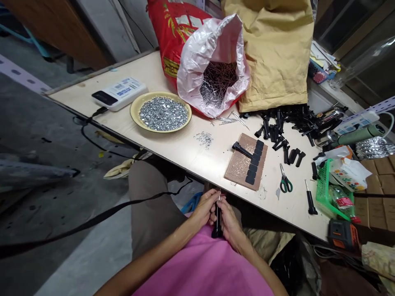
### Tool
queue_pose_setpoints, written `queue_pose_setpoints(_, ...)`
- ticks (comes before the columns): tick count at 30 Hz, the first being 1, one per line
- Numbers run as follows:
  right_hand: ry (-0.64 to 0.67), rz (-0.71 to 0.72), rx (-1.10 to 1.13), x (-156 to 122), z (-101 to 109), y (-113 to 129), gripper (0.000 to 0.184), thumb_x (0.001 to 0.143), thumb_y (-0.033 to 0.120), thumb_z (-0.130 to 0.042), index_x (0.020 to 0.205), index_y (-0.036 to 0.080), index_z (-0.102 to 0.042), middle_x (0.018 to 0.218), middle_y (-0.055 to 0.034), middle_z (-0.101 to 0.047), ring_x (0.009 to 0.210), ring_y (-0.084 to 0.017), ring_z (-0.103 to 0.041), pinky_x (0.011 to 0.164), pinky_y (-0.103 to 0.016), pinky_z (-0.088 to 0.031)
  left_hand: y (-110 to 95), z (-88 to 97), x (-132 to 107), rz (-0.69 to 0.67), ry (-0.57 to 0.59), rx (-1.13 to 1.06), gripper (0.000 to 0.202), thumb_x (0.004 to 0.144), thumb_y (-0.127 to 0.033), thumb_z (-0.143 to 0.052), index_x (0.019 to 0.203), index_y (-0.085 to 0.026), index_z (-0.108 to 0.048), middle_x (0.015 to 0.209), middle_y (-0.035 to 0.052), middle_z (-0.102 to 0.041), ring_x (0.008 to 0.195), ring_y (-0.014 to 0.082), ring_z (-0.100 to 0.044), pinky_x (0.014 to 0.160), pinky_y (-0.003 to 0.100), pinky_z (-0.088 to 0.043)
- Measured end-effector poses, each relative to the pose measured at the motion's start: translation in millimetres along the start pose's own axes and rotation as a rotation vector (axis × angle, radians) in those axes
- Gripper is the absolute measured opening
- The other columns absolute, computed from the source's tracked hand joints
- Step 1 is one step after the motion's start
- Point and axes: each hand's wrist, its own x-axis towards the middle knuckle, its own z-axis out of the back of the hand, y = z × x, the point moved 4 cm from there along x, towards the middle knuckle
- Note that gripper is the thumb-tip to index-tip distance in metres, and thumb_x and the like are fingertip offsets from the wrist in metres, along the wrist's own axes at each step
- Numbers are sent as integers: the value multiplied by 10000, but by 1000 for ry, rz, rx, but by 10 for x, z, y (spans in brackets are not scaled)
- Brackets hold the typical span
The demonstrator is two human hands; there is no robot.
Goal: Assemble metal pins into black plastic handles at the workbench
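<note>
My left hand (204, 207) and my right hand (228, 216) meet close together in front of the table's near edge, above my lap. Between them is an upright black plastic piece (217, 226), its wide end pointing toward my body. A short bit of thin metal pin shows at its far end, by the fingertips. Both hands have their fingers closed round this piece; the fingers hide much of it. Just beyond lies a brown board (239, 162) with a row of black pads along one side and another black plastic piece (242, 150) lying across it.
A yellow dish (133, 113) holds many small metal nuts or washers, with a loose pile (204, 139) nearby. Behind stands an open sack (197, 53) of long nails. Black pieces (277, 127) lie heaped at right, near scissors (285, 181), a black-handled pin (310, 201) and a green basket (323, 189).
</note>
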Motion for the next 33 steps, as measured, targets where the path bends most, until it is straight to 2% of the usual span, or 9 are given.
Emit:
queue_pose_setpoints(3, 15, -84, -48, -19, 56, 48, 342, 578, 421, -693, 738, 197, -489, 520, 91, -490, 346, -37, -359, 364, -178, -291, -75, 9, -22, -121, 27, -134, 317, 567, -360, -731, 739, -191, -527, 601, -41, -614, 347, 67, -472, 300, 163, -327)
queue_pose_setpoints(5, 54, -151, -92, -57, 83, 75, 325, 611, 430, -675, 758, 195, -505, 480, 97, -468, 330, -37, -335, 363, -176, -289, -113, 23, -30, -193, 36, -231, 297, 548, -302, -746, 717, -184, -532, 681, -18, -632, 554, 96, -594, 443, 166, -443)
queue_pose_setpoints(8, 140, -142, -136, -126, 59, 125, 305, 610, 388, -693, 759, 185, -520, 489, 79, -498, 347, -52, -378, 377, -188, -317, -109, 58, -22, -173, -37, -288, 330, 562, -346, -771, 750, -190, -549, 714, -7, -627, 759, 147, -639, 634, 215, -511)
queue_pose_setpoints(11, 188, -106, -70, -165, -6, 155, 282, 626, 376, -683, 749, 181, -521, 519, 70, -513, 350, -48, -372, 368, -186, -281, -117, 52, -15, -154, -65, -263, 406, 586, -470, -764, 793, -191, -554, 694, -5, -619, 729, 159, -641, 662, 250, -514)
queue_pose_setpoints(15, 129, -57, 77, -118, -20, 177, 278, 662, 409, -654, 733, 191, -496, 458, 111, -404, 320, -26, -249, 358, -175, -167, -183, -19, -23, -243, 27, -243, 471, 538, -540, -772, 705, -189, -506, 608, -31, -586, 618, 128, -616, 605, 224, -490)
queue_pose_setpoints(18, 87, 6, 94, -75, 3, 193, 288, 677, 410, -662, 743, 197, -479, 444, 122, -366, 328, -28, -246, 372, -178, -164, -199, -44, -30, -255, 56, -226, 521, 492, -566, -780, 696, -183, -491, 618, -25, -603, 603, 123, -618, 613, 227, -492)
queue_pose_setpoints(25, 55, 47, 64, -59, -44, 209, 418, 633, 513, -704, 725, 208, -434, 435, 127, -368, 331, -26, -264, 372, -171, -184, -208, -47, -21, -295, 65, -196, 513, 520, -539, -776, 708, -191, -449, 694, -16, -623, 629, 131, -639, 641, 253, -503)
queue_pose_setpoints(28, -5, 87, 63, -137, -29, 97, 406, 620, 503, -696, 715, 211, -431, 410, 143, -325, 313, -18, -200, 345, -163, -136, -203, -49, -1, -335, 47, -187, 531, 508, -547, -778, 708, -190, -441, 675, -19, -609, 648, 150, -653, 684, 284, -514)
queue_pose_setpoints(33, -43, 38, 45, -395, 101, -135, 412, 631, 531, -656, 671, 227, -381, 377, 159, -259, 295, -19, -142, 310, -159, -109, -188, -34, 13, -338, 9, -182, 590, 444, -572, -795, 716, -186, -442, 644, -20, -595, 638, 182, -663, 708, 341, -530)
